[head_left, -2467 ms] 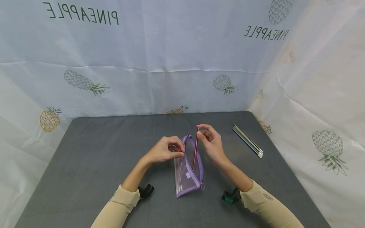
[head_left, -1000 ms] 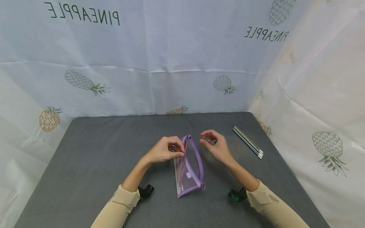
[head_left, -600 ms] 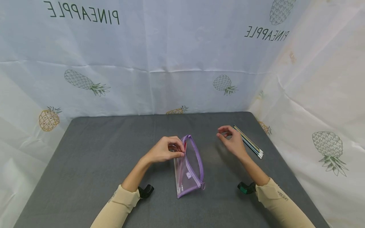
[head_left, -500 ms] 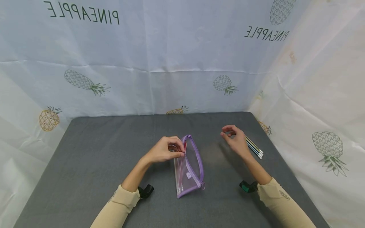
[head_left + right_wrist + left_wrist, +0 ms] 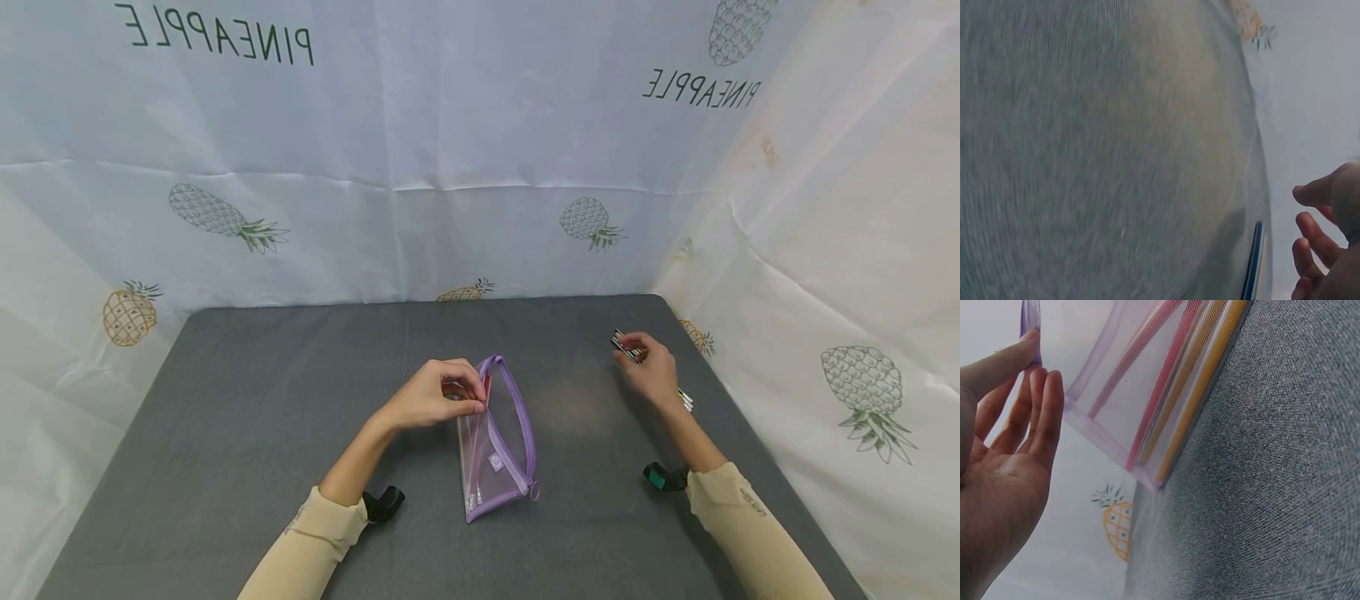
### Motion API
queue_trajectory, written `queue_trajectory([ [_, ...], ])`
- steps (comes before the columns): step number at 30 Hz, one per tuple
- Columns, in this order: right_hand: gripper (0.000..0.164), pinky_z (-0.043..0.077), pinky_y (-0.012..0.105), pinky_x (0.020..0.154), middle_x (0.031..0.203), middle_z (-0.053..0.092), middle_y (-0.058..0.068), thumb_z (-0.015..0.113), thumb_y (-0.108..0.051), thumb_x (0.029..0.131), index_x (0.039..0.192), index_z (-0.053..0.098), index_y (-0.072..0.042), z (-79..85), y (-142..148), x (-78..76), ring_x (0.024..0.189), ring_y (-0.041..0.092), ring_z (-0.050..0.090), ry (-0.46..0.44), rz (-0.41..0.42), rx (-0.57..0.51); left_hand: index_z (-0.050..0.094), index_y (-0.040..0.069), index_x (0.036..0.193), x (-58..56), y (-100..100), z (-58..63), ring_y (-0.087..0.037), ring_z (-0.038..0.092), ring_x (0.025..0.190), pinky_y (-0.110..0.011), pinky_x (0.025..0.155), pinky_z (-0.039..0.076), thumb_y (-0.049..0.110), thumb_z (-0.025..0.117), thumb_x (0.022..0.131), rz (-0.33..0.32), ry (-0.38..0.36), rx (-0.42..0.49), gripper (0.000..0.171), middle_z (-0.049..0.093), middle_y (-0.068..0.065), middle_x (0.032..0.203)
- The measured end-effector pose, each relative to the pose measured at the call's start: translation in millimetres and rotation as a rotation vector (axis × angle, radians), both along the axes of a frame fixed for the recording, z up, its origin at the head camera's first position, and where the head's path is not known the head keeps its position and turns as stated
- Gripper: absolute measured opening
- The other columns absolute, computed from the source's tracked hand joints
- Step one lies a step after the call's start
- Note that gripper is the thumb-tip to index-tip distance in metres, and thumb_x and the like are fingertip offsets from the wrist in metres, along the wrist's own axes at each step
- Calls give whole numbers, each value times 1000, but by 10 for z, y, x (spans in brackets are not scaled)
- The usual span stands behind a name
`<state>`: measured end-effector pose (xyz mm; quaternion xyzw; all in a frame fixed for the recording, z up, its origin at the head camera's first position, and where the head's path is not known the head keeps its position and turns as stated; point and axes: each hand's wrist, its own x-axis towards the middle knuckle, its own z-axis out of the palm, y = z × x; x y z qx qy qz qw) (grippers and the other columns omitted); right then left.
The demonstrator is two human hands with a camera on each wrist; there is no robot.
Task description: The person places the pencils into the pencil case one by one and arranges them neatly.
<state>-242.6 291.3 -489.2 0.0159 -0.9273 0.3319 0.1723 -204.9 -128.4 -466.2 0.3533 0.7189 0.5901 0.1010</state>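
In the head view a purple-trimmed, see-through mesh pencil case stands on the table with its zipper undone. My left hand pinches its upper edge between thumb and fingers. Pink-red pencils and yellow pencils show through the mesh in the left wrist view. My right hand hovers over a small bundle of pencils at the table's right, covering their middle. A blue pencil lies below that hand in the right wrist view; a gap separates thumb from fingers, and nothing is held.
The dark grey table has rounded back corners. A white pineapple-print curtain rises behind it and along its right side. The pencil bundle lies near the table's right edge. Each wrist carries a black camera mount.
My right hand let go of a red pencil, which is now inside the pencil case, then moved right to above the bundle. The left hand kept its pinch on the case.
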Motion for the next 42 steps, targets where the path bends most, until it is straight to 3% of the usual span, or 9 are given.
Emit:
queue_trajectory([
  [2,23,46,29,75,113,77,26,77,-6,99,120,73,2,-18,43,-2,91,38,67,-7,-27,34,79,7,97,2,-4,1,-8,70,92,-27,85,65,-1,84,92,-2,4,2,11,72,-12,101],
  [12,26,49,58,80,116,78,26,76,-9,98,122,73,1,-139,180,-9,93,43,69,-44,-72,161,79,7,97,-2,-6,-6,-7,70,92,-27,86,65,0,84,92,-8,17,9,10,73,-12,101],
  [22,18,34,36,68,97,79,17,78,-7,95,112,76,-2,-223,207,-25,75,33,64,16,-62,212,79,7,97,-11,-4,-10,-7,70,92,-27,86,65,-1,84,92,-9,19,10,11,73,-12,101],
  [37,19,44,58,79,101,78,18,76,-9,96,115,75,-4,-214,88,-90,91,43,66,-26,-62,278,79,7,98,7,-1,-7,-7,70,91,-27,84,65,0,84,92,-9,22,8,11,72,-12,101],
  [42,19,46,58,78,102,77,18,75,-10,97,116,75,-4,-182,19,-160,91,43,67,-42,-53,293,79,6,98,11,3,-4,-7,70,91,-28,84,66,0,84,92,-13,31,15,10,72,-13,101],
])
